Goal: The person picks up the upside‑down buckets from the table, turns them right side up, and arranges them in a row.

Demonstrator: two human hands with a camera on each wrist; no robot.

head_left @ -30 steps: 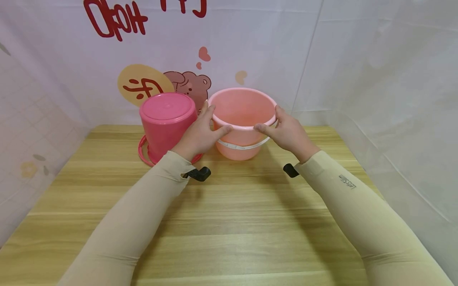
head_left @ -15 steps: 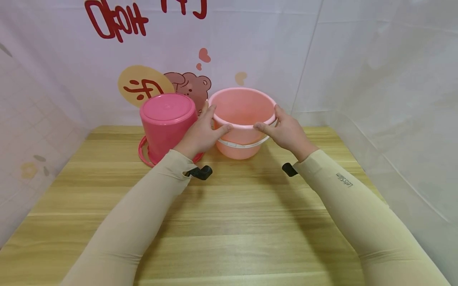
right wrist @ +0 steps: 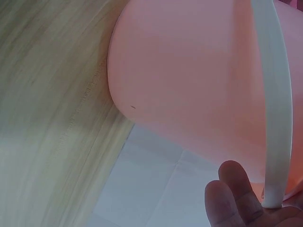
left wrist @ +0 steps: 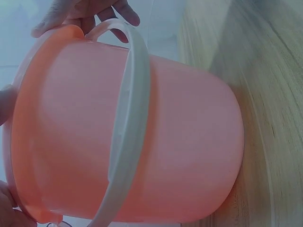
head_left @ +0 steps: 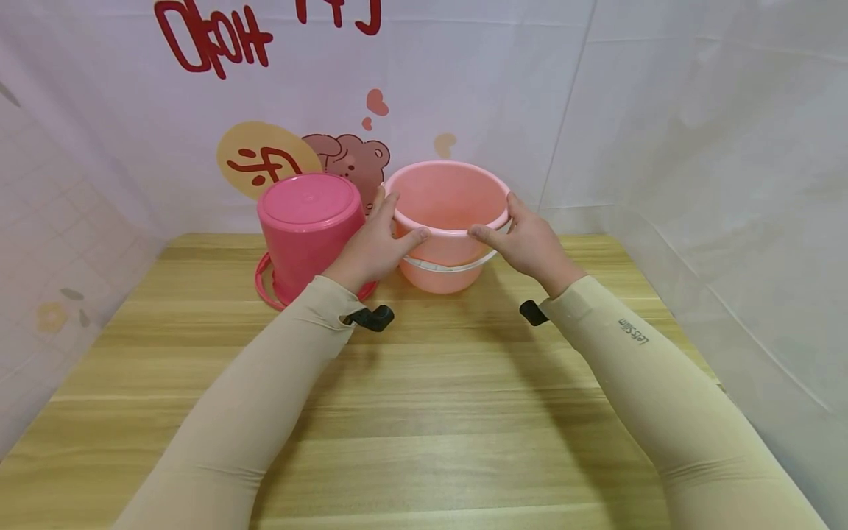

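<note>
A light pink bucket [head_left: 445, 252] stands upright on the table near the back wall, mouth up. Its white handle [head_left: 442, 267] hangs down across the front. My left hand [head_left: 368, 249] holds the rim at the left, thumb on the front edge, and the right hand [head_left: 535, 244] grips the opposite side in the same way. The left wrist view has the bucket's side [left wrist: 184, 137] sideways, its base against the wood. In the right wrist view, fingers [right wrist: 235, 177] are beside the handle's end.
Close to the left hand, a hot pink bucket [head_left: 310, 239] stands upside down, its own handle [head_left: 265, 283] lying around its base. A white printed sheet [head_left: 503, 88] covers the back wall. The wood-grain table [head_left: 424, 412] extends in front.
The light pink bucket has moved very slightly back toward the wall, with both hands still on its rim. The hot pink bucket has not moved.
</note>
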